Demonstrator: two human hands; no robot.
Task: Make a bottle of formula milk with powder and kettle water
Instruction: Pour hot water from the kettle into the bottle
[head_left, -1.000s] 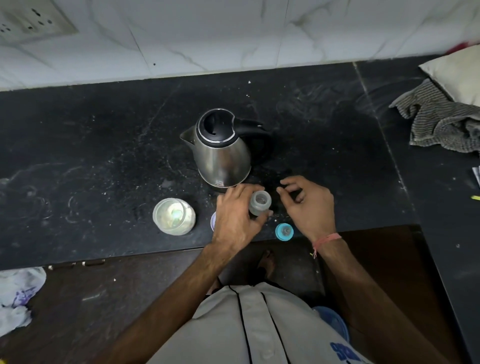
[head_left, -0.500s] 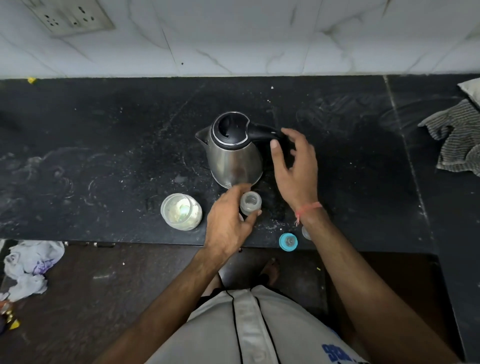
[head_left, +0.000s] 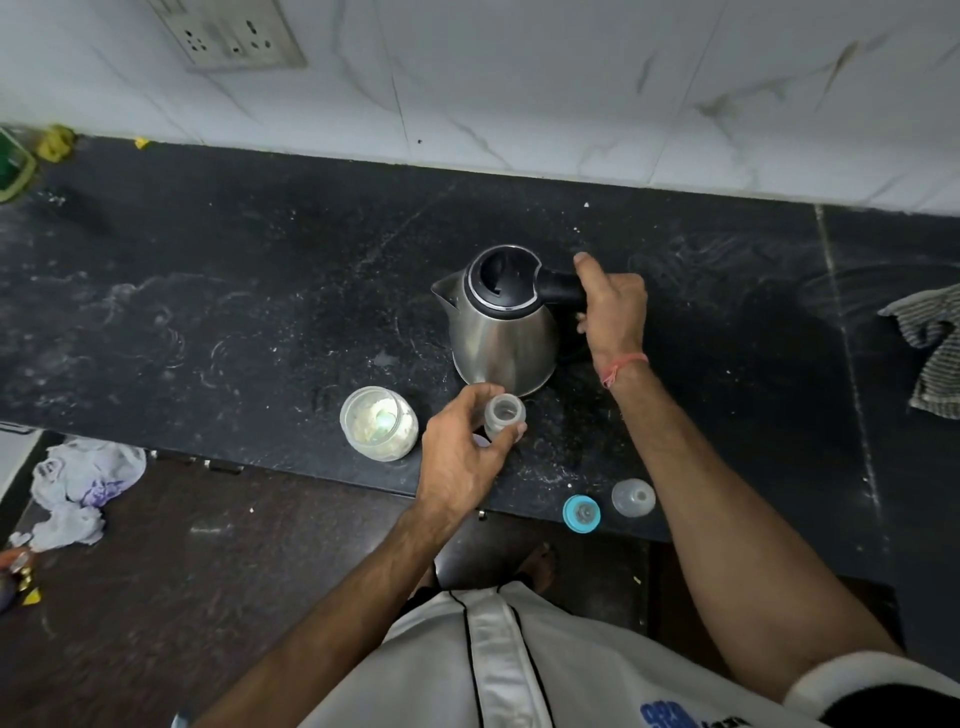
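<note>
With the right hand (head_left: 613, 306) gripping the kettle (head_left: 501, 322) handle at frame centre and the left hand (head_left: 460, 457) holding the open bottle (head_left: 504, 415) on the worktop (head_left: 208, 312), pouring looks next, calling for a lift and careful tilt.

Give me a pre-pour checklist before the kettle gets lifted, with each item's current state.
1. Right hand grips the kettle handle: ok.
2. Left hand holds the baby bottle steady on the counter: ok.
3. Bottle mouth open, with the teat ring and clear cap lying apart near the counter edge: ok.
4. Kettle spout faces left, beyond the bottle's side: needs aiming, not ok.
5. Kettle lid shut: ok.
6. Powder already in the bottle, water level in the kettle: cannot tell.
</note>
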